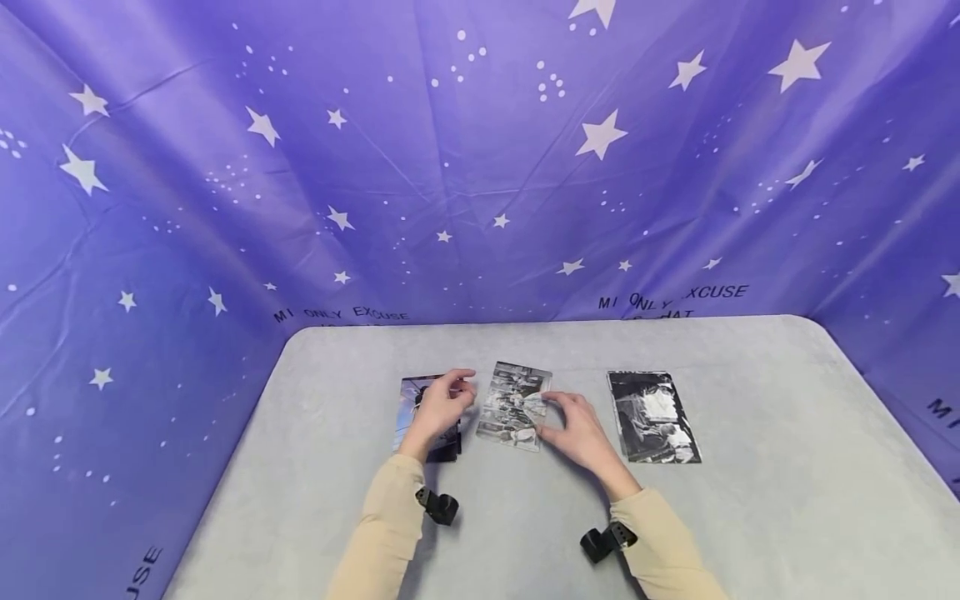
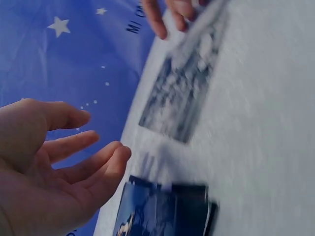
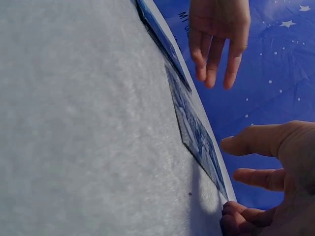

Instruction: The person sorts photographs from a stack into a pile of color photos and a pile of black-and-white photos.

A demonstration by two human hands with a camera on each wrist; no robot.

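A black-and-white photo print (image 1: 510, 404) showing a crowd lies slightly turned on the grey table, between two other groups of prints. At its right edge is my right hand (image 1: 579, 432), thumb and index finger spread along that side; the right wrist view shows these fingers (image 3: 256, 142) apart, not pinching. My left hand (image 1: 444, 407) hovers over a small stack of darker, bluish prints (image 1: 405, 421), its fingers loosely bent around nothing. In the left wrist view this stack (image 2: 147, 211) lies just below the fingertips, its edges uneven.
Farther right lies another black-and-white print (image 1: 652, 421), perhaps on top of others. The grey tabletop (image 1: 510, 525) ends at a purple star-patterned curtain (image 1: 465, 167) behind and at the sides. A black wrist camera (image 1: 438, 506) sits on each sleeve.
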